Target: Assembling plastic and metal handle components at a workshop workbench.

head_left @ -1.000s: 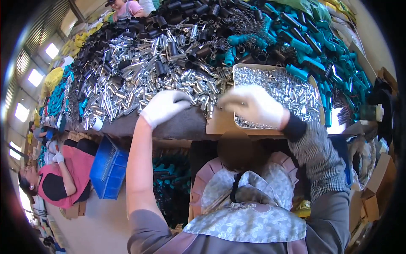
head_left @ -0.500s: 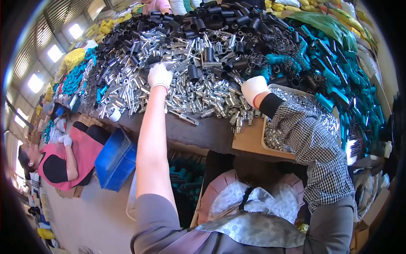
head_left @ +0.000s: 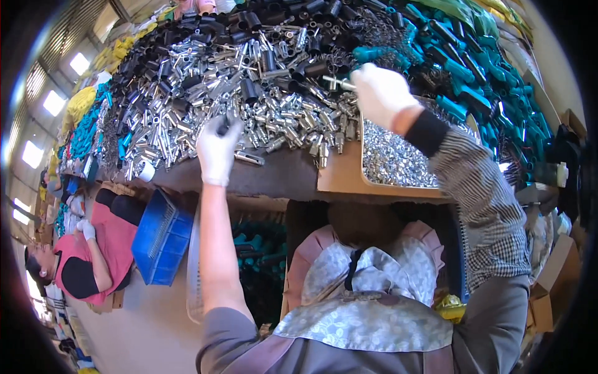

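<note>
My white-gloved left hand point(head_left: 218, 153) is over the near edge of a heap of shiny metal fittings point(head_left: 289, 128). Its fingers are curled around a small black cylindrical piece point(head_left: 223, 126), partly hidden by the glove. Higher and to the right, my right hand point(head_left: 383, 93), also gloved, pinches a slim silver metal fitting point(head_left: 338, 82) that sticks out to the left. Below that hand stands a shallow tray point(head_left: 367, 177) full of small shiny metal pieces. Black tube sleeves point(head_left: 249, 91) lie among the fittings.
Teal plastic handles point(head_left: 458, 68) are piled at the right, with dark coiled springs point(head_left: 380, 37) beside them. A brown board point(head_left: 338, 171) lies under the tray. At left, a person in pink point(head_left: 112, 249) sits near a blue crate point(head_left: 163, 240). A white cap point(head_left: 146, 171) rests on the table edge.
My left hand has come back toward the table's near edge with the black piece. My right hand has lifted away from the heap, bringing the silver fitting above the tray's far side.
</note>
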`<state>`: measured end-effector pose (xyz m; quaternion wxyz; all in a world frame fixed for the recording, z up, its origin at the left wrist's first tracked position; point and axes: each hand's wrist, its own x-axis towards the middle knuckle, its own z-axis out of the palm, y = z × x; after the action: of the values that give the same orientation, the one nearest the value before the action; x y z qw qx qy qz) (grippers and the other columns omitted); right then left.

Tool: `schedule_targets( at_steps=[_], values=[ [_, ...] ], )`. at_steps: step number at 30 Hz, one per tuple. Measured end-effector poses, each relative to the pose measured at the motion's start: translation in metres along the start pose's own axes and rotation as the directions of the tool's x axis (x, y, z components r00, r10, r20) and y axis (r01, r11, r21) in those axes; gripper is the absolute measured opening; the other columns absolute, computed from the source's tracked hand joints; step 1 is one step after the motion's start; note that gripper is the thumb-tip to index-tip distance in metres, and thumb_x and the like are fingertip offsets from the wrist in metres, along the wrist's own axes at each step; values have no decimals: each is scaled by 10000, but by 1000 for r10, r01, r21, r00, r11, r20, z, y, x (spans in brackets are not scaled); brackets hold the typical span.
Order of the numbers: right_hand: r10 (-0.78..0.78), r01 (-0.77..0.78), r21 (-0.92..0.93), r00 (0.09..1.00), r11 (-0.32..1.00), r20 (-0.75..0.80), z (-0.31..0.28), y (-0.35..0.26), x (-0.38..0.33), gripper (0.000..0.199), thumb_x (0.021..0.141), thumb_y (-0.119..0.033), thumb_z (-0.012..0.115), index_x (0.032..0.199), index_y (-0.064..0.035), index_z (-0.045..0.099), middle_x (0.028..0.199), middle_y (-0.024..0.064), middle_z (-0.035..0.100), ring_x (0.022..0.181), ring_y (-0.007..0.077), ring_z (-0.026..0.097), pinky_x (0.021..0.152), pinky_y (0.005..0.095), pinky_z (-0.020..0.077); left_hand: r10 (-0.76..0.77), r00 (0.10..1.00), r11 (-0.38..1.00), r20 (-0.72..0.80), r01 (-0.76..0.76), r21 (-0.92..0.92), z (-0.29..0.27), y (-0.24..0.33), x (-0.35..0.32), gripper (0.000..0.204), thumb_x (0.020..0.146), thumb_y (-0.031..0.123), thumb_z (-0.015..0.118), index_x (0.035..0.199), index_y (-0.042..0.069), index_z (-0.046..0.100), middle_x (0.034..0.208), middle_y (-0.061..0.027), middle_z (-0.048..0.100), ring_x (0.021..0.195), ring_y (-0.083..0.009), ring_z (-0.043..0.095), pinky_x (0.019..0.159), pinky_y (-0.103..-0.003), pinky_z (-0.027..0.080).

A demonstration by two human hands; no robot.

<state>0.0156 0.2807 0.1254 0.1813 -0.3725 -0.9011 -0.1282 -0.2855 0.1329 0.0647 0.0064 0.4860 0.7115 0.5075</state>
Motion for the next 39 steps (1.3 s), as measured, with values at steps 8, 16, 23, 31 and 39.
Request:
schedule_targets(
  at_steps=[8,16,23,31,39],
  values=[
    [278,-372,906,865,-202,417,-45,-51,-156,288,887,-29,564,1163,46,586,922,86,662,755,153,649,708,284,544,-137,824,608,550,508,-611,24,67,-171,268,875,56,695,1103,4,564,880,-49,653,713,-97,627,607,-239,519],
    [228,-290,954,926,-80,301,-8,-82,-204,214,882,-93,665,1076,-10,638,1001,68,667,915,150,648,843,307,525,-54,810,424,584,549,-720,58,93,-230,398,917,161,729,1231,-43,592,1034,-48,663,894,-121,626,797,-288,530],
    [-282,51,915,957,400,70,-39,-30,-184,284,933,-273,635,1095,-46,686,1033,159,640,999,351,640,895,414,517,34,804,671,594,422,-609,64,87,-249,456,906,244,785,1209,-24,576,1007,-60,656,922,-126,602,857,-290,512],
    [202,-183,103,954,978,-221,-31,126,-138,154,828,-187,713,948,-99,753,907,122,646,914,332,643,820,442,521,190,685,494,704,553,-671,62,87,-256,483,841,329,822,1097,-18,607,1021,-95,670,924,-164,617,842,-311,502],
    [-208,203,-90,977,975,-48,7,121,-82,182,786,-85,641,910,-132,765,948,108,637,941,321,617,808,435,524,280,627,194,727,705,-683,58,106,-257,635,809,473,830,1129,-31,611,1077,-129,674,980,-206,638,884,-354,494]
  ],
)
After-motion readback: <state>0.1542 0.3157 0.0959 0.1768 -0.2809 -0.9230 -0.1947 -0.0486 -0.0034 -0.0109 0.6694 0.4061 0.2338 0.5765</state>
